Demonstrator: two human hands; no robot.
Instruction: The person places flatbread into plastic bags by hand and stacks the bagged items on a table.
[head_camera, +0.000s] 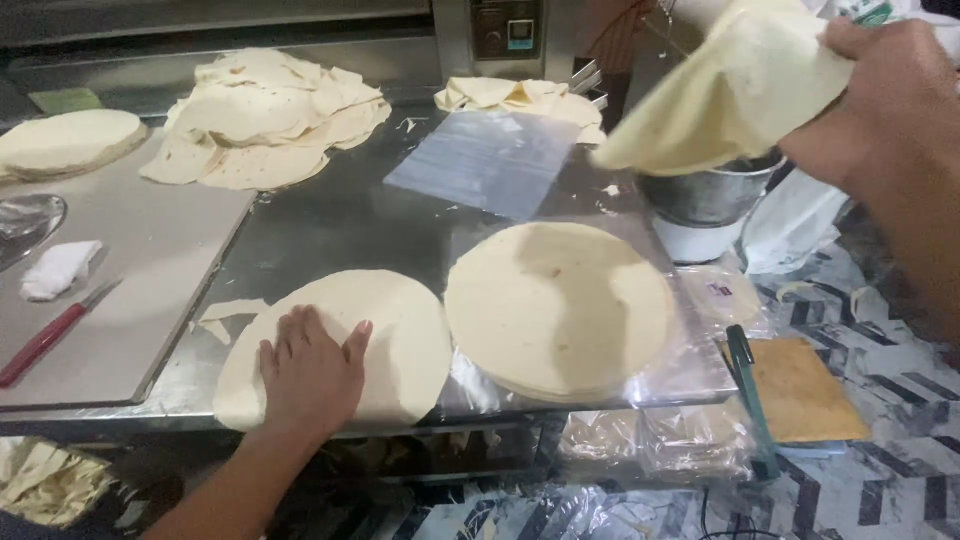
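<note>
overhead, right hand (890, 100) fingers pinch lifted flatbread (730, 95), up-right of round stack (560, 305) on bench (350, 225); left hand (310, 375) flat, fingers released, pressing nearer stack (400, 340).

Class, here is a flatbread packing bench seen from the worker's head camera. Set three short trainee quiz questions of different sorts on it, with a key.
1. True or false: the left hand lies flat on the near stack of flatbreads.
2. What does the right hand hold? A) a red-handled knife B) a single flatbread C) a metal bucket
3. Fill in: the round stack in the middle lies on a clear ______ sheet.

Key:
1. True.
2. B: the lifted flatbread hangs above the metal bucket; the red-handled knife lies untouched on the grey board.
3. Plastic.
</note>
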